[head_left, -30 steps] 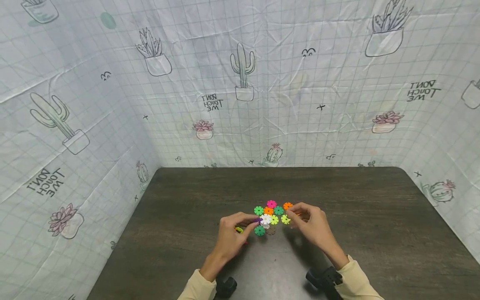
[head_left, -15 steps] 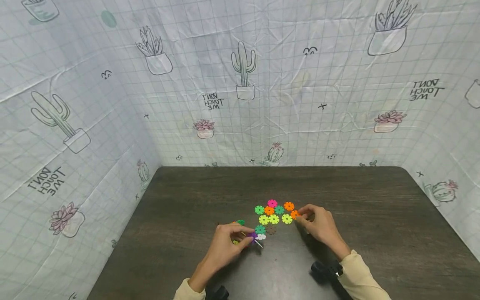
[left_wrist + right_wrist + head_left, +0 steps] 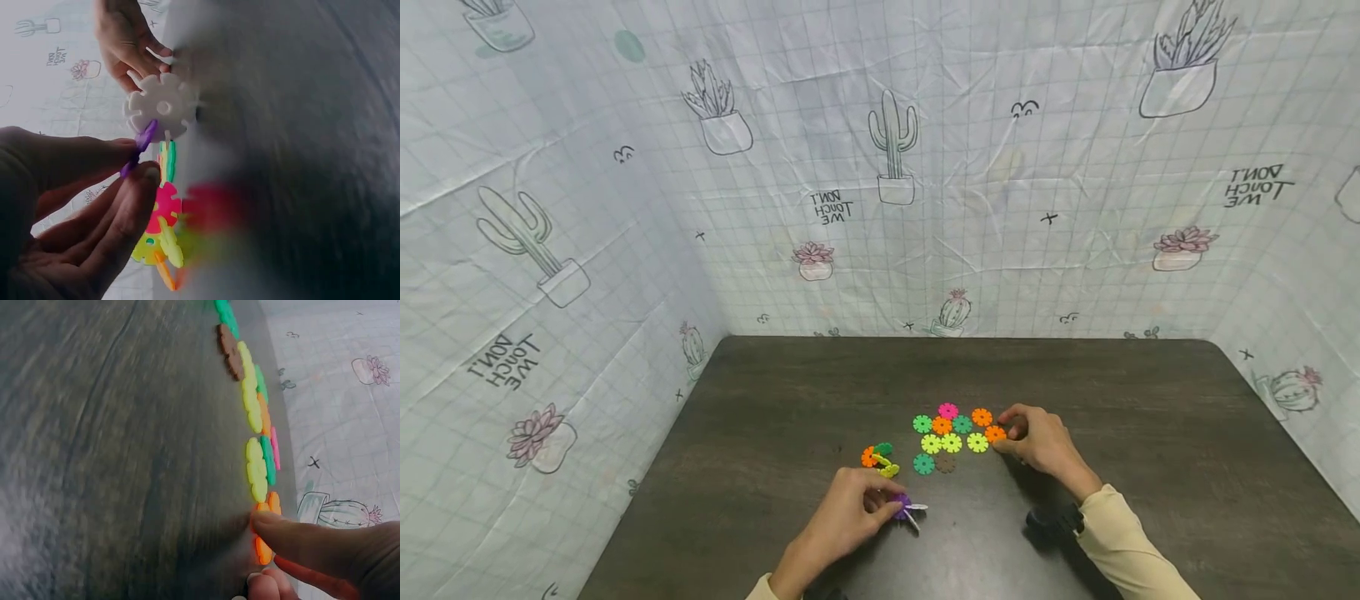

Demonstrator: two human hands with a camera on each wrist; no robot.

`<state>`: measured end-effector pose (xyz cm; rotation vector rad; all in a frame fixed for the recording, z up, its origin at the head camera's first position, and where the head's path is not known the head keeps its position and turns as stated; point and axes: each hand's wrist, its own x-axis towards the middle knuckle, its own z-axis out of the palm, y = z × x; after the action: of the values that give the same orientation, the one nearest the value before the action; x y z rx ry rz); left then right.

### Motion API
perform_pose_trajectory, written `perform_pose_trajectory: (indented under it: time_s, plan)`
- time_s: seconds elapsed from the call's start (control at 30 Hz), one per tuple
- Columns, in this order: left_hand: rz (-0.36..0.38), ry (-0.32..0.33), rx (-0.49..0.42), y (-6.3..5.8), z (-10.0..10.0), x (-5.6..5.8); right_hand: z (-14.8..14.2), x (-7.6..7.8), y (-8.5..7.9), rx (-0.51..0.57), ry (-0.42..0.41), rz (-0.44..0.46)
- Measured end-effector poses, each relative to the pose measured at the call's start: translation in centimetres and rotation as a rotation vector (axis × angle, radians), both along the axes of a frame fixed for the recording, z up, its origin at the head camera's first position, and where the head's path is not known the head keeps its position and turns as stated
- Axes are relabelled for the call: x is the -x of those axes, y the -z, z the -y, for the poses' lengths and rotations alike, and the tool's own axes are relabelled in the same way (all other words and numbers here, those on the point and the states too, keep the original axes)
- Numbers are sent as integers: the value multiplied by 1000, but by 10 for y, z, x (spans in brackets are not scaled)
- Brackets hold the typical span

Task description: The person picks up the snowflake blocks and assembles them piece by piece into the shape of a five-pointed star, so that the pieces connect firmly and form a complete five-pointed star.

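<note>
Disc (image 3: 145, 141) (purple, apparently slotted) touches white notched discs (image 3: 176, 101).

Left fingers (image 3: 133, 205) pinch a purple disc (image 3: 144, 140)

The left hand (image 3: 847, 508) partly hides the purple disc (image 3: 144, 140), while the left sleeve (image 3: 762, 591) is cropped.

Cactus-print cloth (image 3: 985, 250) around a dark table (image 3: 1105, 383) shows a curtained-off booth.
</note>
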<state>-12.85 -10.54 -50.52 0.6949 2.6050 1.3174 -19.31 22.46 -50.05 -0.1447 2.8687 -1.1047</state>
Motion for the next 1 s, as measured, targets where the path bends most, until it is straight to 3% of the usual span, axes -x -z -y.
perform_pose_trajectory:
  time_s: [0.17,0.33,0.6,0.77,1.0]
  plan:
    - [-81,15,52,2,1,0,-1,0,2,-16,-11,-14]
    - [-169,-21,117,-2,1,3,1,-1,3,-35,-9,-38]
    - [-300,-83,62,-9,-9,19,-2,-2,6,-14,30,-47]
    - [-385,-97,149,-8,-21,32,0,-8,4,23,63,-17]
    - [-362,-49,344,2,-37,48,-1,-15,3,12,72,-33]
